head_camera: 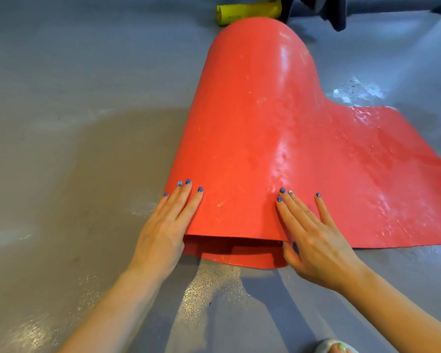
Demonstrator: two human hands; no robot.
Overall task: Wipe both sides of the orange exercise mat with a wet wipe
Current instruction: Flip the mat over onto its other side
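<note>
Rolling the glossy orange rubber exercise mat (252, 138)

Left hand (163, 233) and right hand (313, 238), fingers spread flat, are pressing the loose roll, likely steadying it.

A smooth grey floor (61, 59) fills the view, glossy enough to catch soft light. A broad brownish shadow (99, 161) lies across its left half, and speckled bright glints (201, 289) show near the bottom centre. A wet, shiny patch (359, 90) sits toward the right. At the top edge lie a yellow roll (247, 10) and dark furniture legs (336, 14).
</note>
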